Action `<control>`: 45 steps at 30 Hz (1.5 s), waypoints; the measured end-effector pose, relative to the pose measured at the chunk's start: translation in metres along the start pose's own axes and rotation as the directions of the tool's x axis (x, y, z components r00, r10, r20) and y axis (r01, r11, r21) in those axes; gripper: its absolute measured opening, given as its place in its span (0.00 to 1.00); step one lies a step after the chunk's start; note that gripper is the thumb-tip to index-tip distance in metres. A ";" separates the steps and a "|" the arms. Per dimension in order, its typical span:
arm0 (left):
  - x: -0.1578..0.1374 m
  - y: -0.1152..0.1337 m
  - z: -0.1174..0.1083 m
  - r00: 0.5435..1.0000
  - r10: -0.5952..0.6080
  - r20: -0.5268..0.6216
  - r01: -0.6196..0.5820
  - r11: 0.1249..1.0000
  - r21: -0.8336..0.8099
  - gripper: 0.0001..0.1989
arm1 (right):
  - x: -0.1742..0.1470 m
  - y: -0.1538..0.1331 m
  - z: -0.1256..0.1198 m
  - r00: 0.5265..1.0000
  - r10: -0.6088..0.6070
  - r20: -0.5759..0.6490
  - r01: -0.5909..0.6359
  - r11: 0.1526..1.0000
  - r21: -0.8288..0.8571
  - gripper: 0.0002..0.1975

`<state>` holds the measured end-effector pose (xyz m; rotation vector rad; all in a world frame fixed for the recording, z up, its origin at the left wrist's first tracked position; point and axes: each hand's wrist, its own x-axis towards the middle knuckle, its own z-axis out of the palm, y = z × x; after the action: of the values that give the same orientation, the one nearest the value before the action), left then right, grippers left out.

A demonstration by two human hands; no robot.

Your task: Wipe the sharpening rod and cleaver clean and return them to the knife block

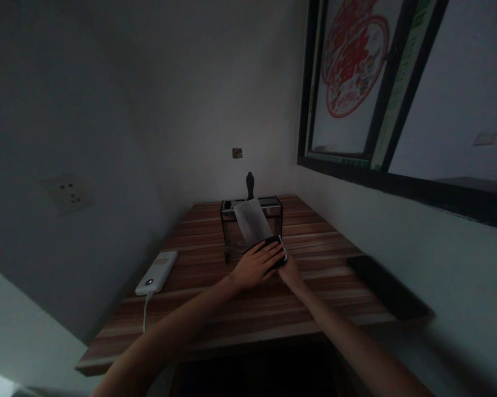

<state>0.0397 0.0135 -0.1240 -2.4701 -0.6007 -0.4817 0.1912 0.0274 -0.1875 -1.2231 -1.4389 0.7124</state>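
A cleaver with a broad, flat grey blade (252,221) points away from me, slanting up and to the left, in front of the rack. Across its near part lies a black cloth (276,240). My left hand (257,266) presses on the cloth from above, fingers together and bent over it. Lower and to the right, my right hand (288,271) is closed at the cleaver's near end; its fingers and the handle are mostly hidden behind the cloth and my left hand.
Behind the blade stands a black-framed rack (279,212) with a black knife handle (250,184) rising from it. On the wood-grain table (199,242), a white power bank (156,273) with a cable lies left, a dark flat phone-like slab (389,286) right. Walls and a window border the table.
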 end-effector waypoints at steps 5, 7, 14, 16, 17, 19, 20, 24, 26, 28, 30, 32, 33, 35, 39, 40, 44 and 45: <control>0.000 -0.007 0.000 1.000 0.007 -0.002 -0.007 1.000 0.002 0.27 | -0.001 -0.002 -0.002 0.999 0.015 0.050 -0.014 1.000 -0.025 0.07; 0.001 -0.011 -0.001 1.000 0.007 0.000 -0.007 1.000 -0.002 0.26 | 0.000 -0.003 -0.003 0.998 0.006 0.057 -0.004 1.000 -0.025 0.06; 0.006 -0.025 -0.009 0.999 -0.044 -0.014 0.044 0.999 0.000 0.26 | 0.000 -0.006 -0.004 0.998 -0.016 0.064 0.018 0.999 -0.029 0.08; 0.008 -0.030 -0.012 0.998 -0.062 -0.017 0.062 0.998 -0.005 0.25 | 0.000 -0.005 -0.004 0.998 -0.020 0.066 0.022 0.999 -0.032 0.08; 0.008 -0.032 -0.014 0.997 -0.068 -0.019 0.068 0.998 -0.007 0.25 | 0.000 -0.004 -0.004 0.998 -0.021 0.065 0.024 0.999 -0.035 0.08; 0.010 -0.037 -0.017 0.996 -0.082 -0.019 0.082 0.997 -0.008 0.25 | 0.000 -0.003 -0.003 0.998 -0.023 0.061 0.025 0.999 -0.042 0.06; 0.011 -0.041 -0.019 0.996 -0.092 -0.022 0.092 0.996 -0.006 0.25 | 0.000 -0.002 -0.003 0.998 -0.023 0.057 0.026 0.999 -0.044 0.06; 0.016 -0.055 -0.024 0.989 -0.143 -0.045 0.144 0.990 0.011 0.25 | 0.000 -0.001 -0.003 0.998 -0.031 0.050 0.033 0.999 -0.043 0.08; 0.019 -0.063 -0.027 0.985 -0.162 -0.062 0.164 0.986 0.020 0.24 | 0.000 0.000 -0.003 0.998 -0.041 0.045 0.043 0.998 -0.042 0.09; 0.022 -0.071 -0.030 0.980 -0.181 -0.078 0.183 0.983 0.023 0.24 | 0.000 0.001 -0.002 0.998 -0.048 0.037 0.050 0.998 -0.045 0.10; 0.025 -0.078 -0.033 0.975 -0.199 -0.095 0.202 0.979 0.022 0.24 | 0.001 0.002 -0.002 0.998 -0.050 0.035 0.051 0.997 -0.050 0.10; 0.029 -0.084 -0.037 0.972 -0.211 -0.106 0.214 0.977 0.019 0.24 | 0.001 0.002 -0.002 0.998 -0.050 0.043 0.052 0.997 -0.053 0.10; 0.031 -0.087 -0.038 0.971 -0.214 -0.108 0.217 0.976 0.018 0.24 | 0.001 0.002 -0.003 0.998 -0.049 0.047 0.052 0.997 -0.054 0.10; 0.034 -0.093 -0.041 0.971 -0.212 -0.107 0.215 0.976 0.016 0.24 | 0.001 0.001 -0.003 0.998 -0.044 0.048 0.047 0.997 -0.057 0.10; 0.040 -0.105 -0.046 0.983 -0.167 -0.073 0.168 0.986 0.016 0.23 | 0.001 0.000 -0.004 0.998 -0.041 0.048 0.044 0.998 -0.054 0.10; 0.040 -0.108 -0.046 0.987 -0.149 -0.057 0.150 0.988 0.017 0.24 | 0.001 0.000 -0.003 0.998 -0.043 0.045 0.046 0.998 -0.053 0.10; 0.041 -0.115 -0.049 0.996 -0.092 -0.005 0.092 0.995 0.024 0.24 | 0.002 0.000 -0.003 0.999 -0.039 0.036 0.041 0.998 -0.053 0.09; 0.041 -0.116 -0.050 0.996 -0.088 -0.003 0.088 0.996 0.026 0.24 | 0.002 0.000 -0.003 0.999 -0.037 0.037 0.039 0.998 -0.053 0.09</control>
<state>0.0049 0.0841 -0.0176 -2.4258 -0.7127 -0.5072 0.1946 0.0285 -0.1861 -1.2264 -1.5151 0.6768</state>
